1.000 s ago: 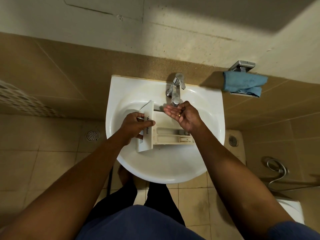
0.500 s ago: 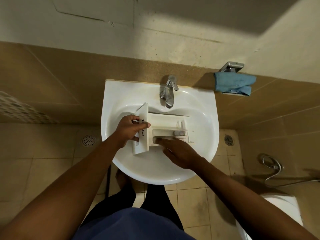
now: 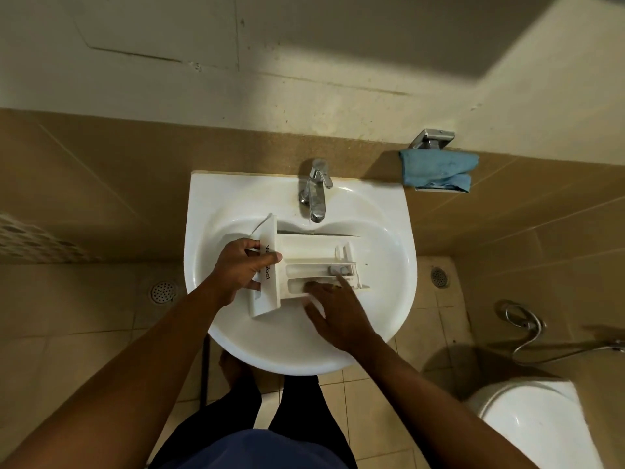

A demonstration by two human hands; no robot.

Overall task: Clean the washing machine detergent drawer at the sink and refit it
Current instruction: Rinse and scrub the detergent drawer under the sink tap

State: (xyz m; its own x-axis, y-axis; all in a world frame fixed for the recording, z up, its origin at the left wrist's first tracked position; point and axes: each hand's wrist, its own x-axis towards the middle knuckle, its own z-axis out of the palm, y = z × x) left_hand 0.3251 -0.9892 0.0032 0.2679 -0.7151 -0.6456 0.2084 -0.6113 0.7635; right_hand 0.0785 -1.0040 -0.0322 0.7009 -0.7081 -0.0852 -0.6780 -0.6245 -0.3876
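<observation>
The white detergent drawer [image 3: 311, 255] lies across the bowl of the white sink [image 3: 389, 299], its front panel to the left and its compartments facing up. My left hand [image 3: 241, 270] grips the front panel, thumb on top over the black lettering. My right hand [image 3: 334, 311] rests on the near side of the drawer, fingers spread, with fingertips inside the nearest compartment. The chrome tap [image 3: 314, 191] stands just behind the drawer; I see no water running from it.
A blue cloth [image 3: 439, 170] hangs on a chrome holder on the wall to the right of the sink. A white toilet [image 3: 537, 421] sits at lower right, with a chrome spray hose [image 3: 527, 326] beside it. Floor drains lie on both sides of the sink.
My right hand has come down from under the tap spout to the drawer's near compartment. My left hand has kept its hold on the front panel.
</observation>
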